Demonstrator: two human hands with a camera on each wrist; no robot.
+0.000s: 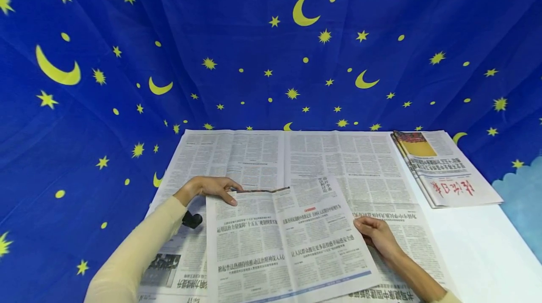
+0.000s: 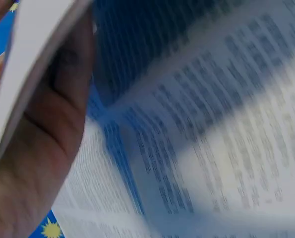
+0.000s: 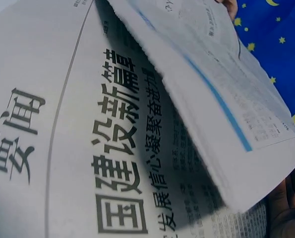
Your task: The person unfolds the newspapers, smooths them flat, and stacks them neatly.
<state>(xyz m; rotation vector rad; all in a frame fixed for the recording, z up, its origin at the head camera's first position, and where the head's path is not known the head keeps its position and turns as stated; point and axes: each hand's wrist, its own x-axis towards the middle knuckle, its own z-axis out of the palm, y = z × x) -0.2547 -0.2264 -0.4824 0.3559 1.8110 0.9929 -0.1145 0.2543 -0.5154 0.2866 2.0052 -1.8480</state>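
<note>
A newspaper, partly unfolded with a crease down its middle, is held above other spread sheets. At its upper left corner my left hand grips the edge between thumb and fingers. My right hand pinches the right edge, thumb on top, its other fingers mostly hidden beneath. Close up in the left wrist view, the paper's edge passes between the thumb and fingers of the left hand. The right wrist view shows the lifted newspaper with the right hand partly in frame at its corner.
Large newspaper sheets cover much of the white table. A stack of folded newspapers lies at the back right. Blue cloth with yellow moons and stars hangs behind and at the sides. A black object shows at the left wrist.
</note>
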